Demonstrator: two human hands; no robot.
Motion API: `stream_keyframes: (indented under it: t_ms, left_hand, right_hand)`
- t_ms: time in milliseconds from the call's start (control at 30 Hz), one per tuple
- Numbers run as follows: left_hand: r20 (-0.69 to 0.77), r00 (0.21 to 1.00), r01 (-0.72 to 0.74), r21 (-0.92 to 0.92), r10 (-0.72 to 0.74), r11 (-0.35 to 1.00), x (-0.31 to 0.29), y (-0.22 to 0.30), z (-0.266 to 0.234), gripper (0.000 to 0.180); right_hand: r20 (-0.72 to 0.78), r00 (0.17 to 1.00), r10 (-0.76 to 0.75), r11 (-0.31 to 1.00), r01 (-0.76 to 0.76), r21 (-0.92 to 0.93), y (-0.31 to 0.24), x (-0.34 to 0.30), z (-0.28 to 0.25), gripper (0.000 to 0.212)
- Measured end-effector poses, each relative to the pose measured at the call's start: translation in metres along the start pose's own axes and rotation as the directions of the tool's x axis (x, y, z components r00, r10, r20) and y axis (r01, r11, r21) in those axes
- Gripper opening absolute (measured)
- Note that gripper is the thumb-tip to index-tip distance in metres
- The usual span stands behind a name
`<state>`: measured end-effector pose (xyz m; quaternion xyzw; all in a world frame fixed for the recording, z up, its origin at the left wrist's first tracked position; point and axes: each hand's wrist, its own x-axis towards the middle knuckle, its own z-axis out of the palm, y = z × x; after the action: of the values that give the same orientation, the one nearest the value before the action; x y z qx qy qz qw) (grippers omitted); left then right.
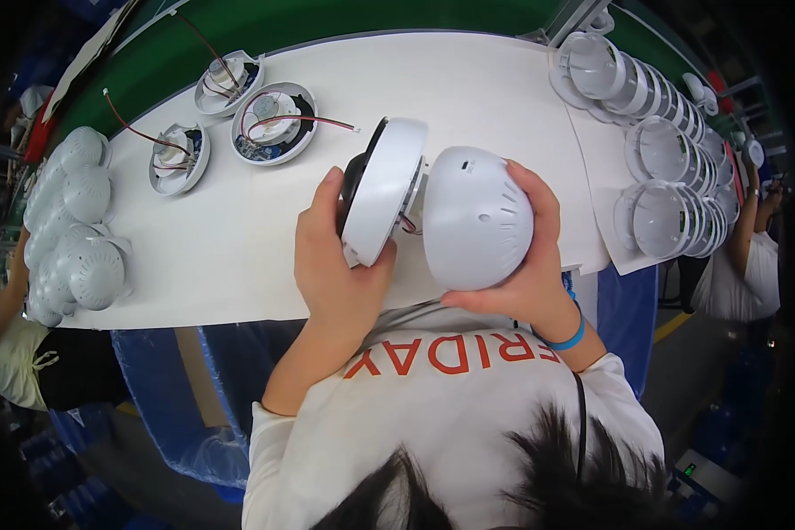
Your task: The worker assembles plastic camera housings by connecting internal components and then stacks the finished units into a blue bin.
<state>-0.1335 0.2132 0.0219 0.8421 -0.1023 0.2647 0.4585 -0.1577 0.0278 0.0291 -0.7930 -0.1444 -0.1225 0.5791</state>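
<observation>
Near the table's front edge, my left hand (334,265) is wrapped round a white round housing part (390,190) with a black face on its left side. It is tilted up on edge. Close to its right, my right hand (539,256) grips a white domed shell (479,221) with vent slots and a small port. The two parts are slightly apart, with a thin wire (410,224) showing in the gap between them. The inside of the shell is turned away from view.
Several round units with circuit boards, such as one with a red wire (274,124), lie at the back left of the white table (468,79). White domes (87,194) are piled at the left, and clear-white shells (662,148) nest in rows at the right. Other people stand at both sides.
</observation>
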Motion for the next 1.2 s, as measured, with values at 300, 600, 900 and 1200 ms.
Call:
stream_keyframes:
  t_ms: [300, 600, 900, 1200]
  left_hand:
    - [0.044, 0.997, -0.067, 0.033, 0.066, 0.997, -0.004, 0.003, 0.004, 0.075]
    - [0.028, 0.997, -0.064, -0.135, 0.068, 0.989, -0.007, 0.001, 0.009, 0.073]
    - [0.052, 0.998, -0.026, -0.153, 0.034, 0.988, -0.011, 0.001, 0.006, 0.071]
    - [0.093, 0.994, -0.029, -0.244, 0.053, 0.969, -0.013, -0.001, 0.007, 0.073]
  right_hand:
    - [-0.076, 0.982, -0.175, 0.983, 0.178, 0.040, 0.009, 0.007, 0.017, 0.110]
    - [-0.118, 0.914, -0.387, 0.921, 0.389, -0.002, 0.013, 0.013, 0.028, 0.108]
    - [-0.057, 0.884, -0.463, 0.839, 0.417, -0.349, 0.009, 0.013, 0.023, 0.112]
    - [-0.135, 0.828, -0.544, 0.836, 0.523, -0.163, 0.018, 0.013, 0.027, 0.094]
